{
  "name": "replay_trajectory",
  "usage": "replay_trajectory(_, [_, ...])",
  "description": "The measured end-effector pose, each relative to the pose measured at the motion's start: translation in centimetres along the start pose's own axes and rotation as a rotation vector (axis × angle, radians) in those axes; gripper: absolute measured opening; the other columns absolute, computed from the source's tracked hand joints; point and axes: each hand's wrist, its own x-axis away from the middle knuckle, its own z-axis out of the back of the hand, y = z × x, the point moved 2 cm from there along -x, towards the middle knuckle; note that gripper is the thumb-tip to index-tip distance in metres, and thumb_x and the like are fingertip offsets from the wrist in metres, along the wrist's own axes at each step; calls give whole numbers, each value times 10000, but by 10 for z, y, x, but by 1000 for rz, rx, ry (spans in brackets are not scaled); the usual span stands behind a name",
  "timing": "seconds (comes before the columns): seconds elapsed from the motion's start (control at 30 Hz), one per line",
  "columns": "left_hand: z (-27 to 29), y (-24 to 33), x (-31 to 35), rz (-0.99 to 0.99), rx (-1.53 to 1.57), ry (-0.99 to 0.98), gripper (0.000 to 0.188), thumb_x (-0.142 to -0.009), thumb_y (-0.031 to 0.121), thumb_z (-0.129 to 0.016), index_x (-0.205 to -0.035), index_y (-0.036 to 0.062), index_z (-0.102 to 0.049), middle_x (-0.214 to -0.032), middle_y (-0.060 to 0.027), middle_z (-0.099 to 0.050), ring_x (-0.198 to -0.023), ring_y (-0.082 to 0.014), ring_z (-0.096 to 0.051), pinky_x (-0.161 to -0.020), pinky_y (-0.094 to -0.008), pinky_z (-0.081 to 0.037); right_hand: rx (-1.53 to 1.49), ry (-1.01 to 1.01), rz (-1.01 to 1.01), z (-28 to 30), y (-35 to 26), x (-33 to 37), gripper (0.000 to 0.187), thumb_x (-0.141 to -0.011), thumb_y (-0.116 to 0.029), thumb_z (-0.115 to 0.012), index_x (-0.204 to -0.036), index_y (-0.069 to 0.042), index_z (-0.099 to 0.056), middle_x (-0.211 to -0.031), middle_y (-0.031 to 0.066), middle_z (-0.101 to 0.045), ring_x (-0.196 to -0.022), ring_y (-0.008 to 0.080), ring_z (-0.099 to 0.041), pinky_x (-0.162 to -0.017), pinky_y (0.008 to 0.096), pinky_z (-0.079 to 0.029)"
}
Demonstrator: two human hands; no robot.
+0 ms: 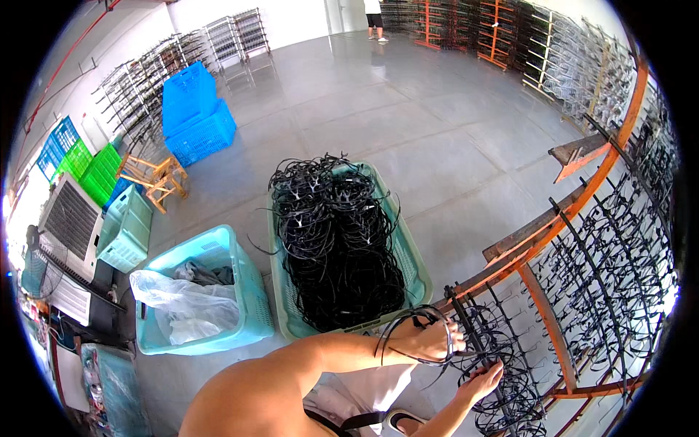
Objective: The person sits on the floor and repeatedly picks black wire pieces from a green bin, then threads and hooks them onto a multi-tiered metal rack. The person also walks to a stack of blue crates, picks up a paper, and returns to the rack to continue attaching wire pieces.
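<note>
My left hand [435,339], just off the near right corner of the long green crate [418,282], is curled, with several black hoops [421,312] ringed around it and the wrist. My right hand [482,381], further to the right of that crate, has bent fingers up against the black pieces on the orange rack [547,326]; whether it grips one or only touches, I cannot tell.

I'd judge the work partway through. Black bands [342,269] are heaped up to the far end of the long crate, while many more black pieces [502,408] hang on the rack to its right, so plenty seems left to handle. Which way they are passing I can't say from this moment.

Counting: one long crate, with bands too tangled to number; the hoops at my left hand overlap, so I can only say several. Left of the long crate is one turquoise crate [255,298] holding a clear plastic bag [193,298]; further left, one more turquoise crate [125,239] and one wooden stool [156,180]. Beyond, to the far left, I see two stacked blue crates [196,131].
</note>
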Motion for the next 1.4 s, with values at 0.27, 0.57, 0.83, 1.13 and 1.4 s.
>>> replay_trajectory(0.27, [-4,-5,-1,16,33,-183,152,-668,114,-575,-819,132,-584,-798,-13,-536,-852,-217,-513,-817,-371,-361,-49,-45,-30,-9,-10,-3,276,-962,-310,-487,-1052,-61,-563,-690,-42,-430,-448,23,-292,-361,182,-200])
replay_trajectory(0.57, [0,-6,-6,52,131,-160,184,-684,137,-588,-865,137,-619,-833,-25,-572,-875,-223,-536,-809,-383,-370,-88,-17,-2,0,-15,8,248,-949,-321,-515,-956,-80,-568,-714,-45,-460,-454,13,-306,-352,177,-212])
replay_trajectory(0.83, [23,-2,-4,-125,70,51,132,-703,155,-580,-814,148,-652,-830,-35,-636,-876,-219,-608,-790,-382,-460,215,31,208,-5,-15,1,280,-890,-340,-569,-955,-72,-613,-798,-14,-558,-629,79,-484,-517,231,-374])
replay_trajectory(1.13, [28,-3,-20,43,177,-159,137,-706,147,-677,-813,64,-655,-837,-89,-649,-907,-281,-591,-840,-407,-408,-179,-38,6,-17,-6,10,227,-945,-268,-533,-994,-62,-614,-714,-41,-535,-487,13,-358,-404,173,-275])
replay_trajectory(1.4, [30,7,-20,64,170,-197,138,-715,138,-688,-809,43,-656,-847,-86,-651,-915,-277,-590,-858,-396,-396,-194,-29,-6,-20,-22,4,244,-955,-270,-513,-987,-45,-600,-737,-20,-544,-456,16,-337,-388,180,-274])
